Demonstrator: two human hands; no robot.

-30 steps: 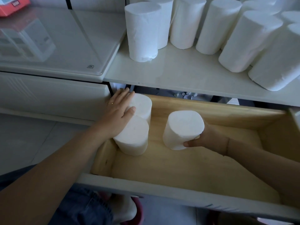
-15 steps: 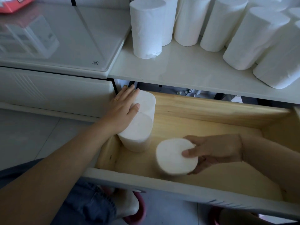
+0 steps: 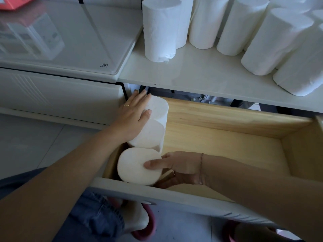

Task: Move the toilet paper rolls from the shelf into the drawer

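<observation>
The wooden drawer (image 3: pixel 227 135) stands pulled out below the white shelf (image 3: pixel 201 79). Three white toilet paper rolls stand upright in a row along its left wall. My right hand (image 3: pixel 176 167) grips the front roll (image 3: pixel 136 165) at the front left corner, thumb on top, fingers down its side. My left hand (image 3: pixel 134 116) lies flat, fingers together, on top of the middle roll (image 3: pixel 148 137) and the back roll (image 3: pixel 160 106). Several more rolls (image 3: pixel 160 30) stand upright on the shelf above, bunched toward the right.
A white glass-topped appliance (image 3: pixel 70 41) adjoins the shelf on the left, with a red box (image 3: pixel 14 2) at its far corner. The drawer's white front panel (image 3: pixel 157 194) is nearest me. My knees and pink slippers (image 3: pixel 145 233) are on the tiled floor below.
My right hand carried its roll from the drawer's middle to the front left corner and set it down against the other two. My left hand stayed resting on those two rolls.
</observation>
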